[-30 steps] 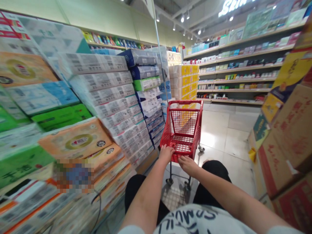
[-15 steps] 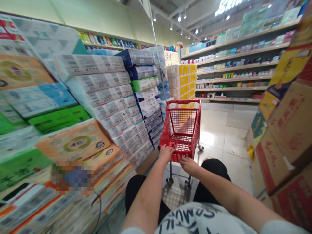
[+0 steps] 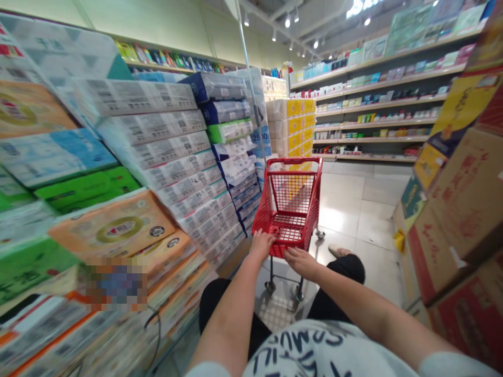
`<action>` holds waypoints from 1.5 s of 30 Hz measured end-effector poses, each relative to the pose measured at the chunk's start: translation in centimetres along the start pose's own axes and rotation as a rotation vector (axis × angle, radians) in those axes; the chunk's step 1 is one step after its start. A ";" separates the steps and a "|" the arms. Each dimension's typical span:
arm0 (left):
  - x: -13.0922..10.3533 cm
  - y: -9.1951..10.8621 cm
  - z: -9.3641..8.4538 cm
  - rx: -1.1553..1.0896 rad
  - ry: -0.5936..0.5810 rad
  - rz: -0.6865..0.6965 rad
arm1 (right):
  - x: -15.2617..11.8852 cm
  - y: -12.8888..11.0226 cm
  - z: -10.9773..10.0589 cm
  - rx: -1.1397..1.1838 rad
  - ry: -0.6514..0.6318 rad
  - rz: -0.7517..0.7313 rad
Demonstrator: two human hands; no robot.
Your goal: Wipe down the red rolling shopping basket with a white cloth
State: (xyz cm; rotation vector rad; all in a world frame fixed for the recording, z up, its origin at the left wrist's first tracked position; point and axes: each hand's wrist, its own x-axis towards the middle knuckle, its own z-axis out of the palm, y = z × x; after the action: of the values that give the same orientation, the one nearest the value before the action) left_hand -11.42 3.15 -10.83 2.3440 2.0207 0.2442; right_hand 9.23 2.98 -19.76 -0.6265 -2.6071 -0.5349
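Note:
A red plastic shopping cart [image 3: 294, 209] with a grid basket and thin metal legs stands upright in front of me; its basket holds nothing that I can see. My left hand [image 3: 262, 244] rests over the near left corner of the basket, fingers bent onto the rim. On the near edge, a little to the right, my right hand [image 3: 302, 262] is closed with its fingers over the red plastic. Both thumbs are mostly hidden.
High stacks of tissue packs [image 3: 168, 141] line the left side, with orange packs [image 3: 118, 225] nearest. Cardboard boxes [image 3: 459, 193] are piled along the right. Ahead, wall shelves [image 3: 369, 110] carry many small goods. A thin pole [image 3: 249, 68] rises beyond the cart's left side.
The view has shifted slightly forward along the aisle. My right foot now shows to the right of the cart. Both hands have stayed on the cart's near edge.

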 end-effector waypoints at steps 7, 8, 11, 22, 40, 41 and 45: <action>0.1 -0.2 -0.3 -0.018 -0.021 -0.011 | -0.6 0.5 -1.2 -0.032 -0.011 -0.041; 0.1 -0.1 -0.4 -0.017 -0.021 -0.013 | -0.7 0.5 -1.4 -0.046 0.019 -0.034; 0.0 0.0 -0.7 -0.011 -0.035 -0.015 | -0.8 0.6 -1.7 -0.068 0.076 0.002; -0.6 0.7 -1.2 0.039 -0.023 -0.056 | -1.5 1.4 -1.6 -0.027 0.064 -0.017; -1.7 4.5 -0.9 -0.019 -0.014 -0.120 | -2.5 1.8 -2.8 0.122 0.126 0.105; -1.8 4.3 -1.0 -0.016 -0.012 -0.140 | -2.7 1.9 -2.7 0.133 0.089 0.129; -2.3 3.3 -1.3 0.000 -0.053 -0.197 | -2.2 2.4 -2.1 0.183 0.007 0.243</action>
State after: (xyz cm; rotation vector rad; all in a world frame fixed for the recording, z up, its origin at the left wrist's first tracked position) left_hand -8.65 0.29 -9.34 2.1075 2.2050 0.1723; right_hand 12.84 3.22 -18.39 -0.8612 -2.4886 -0.2191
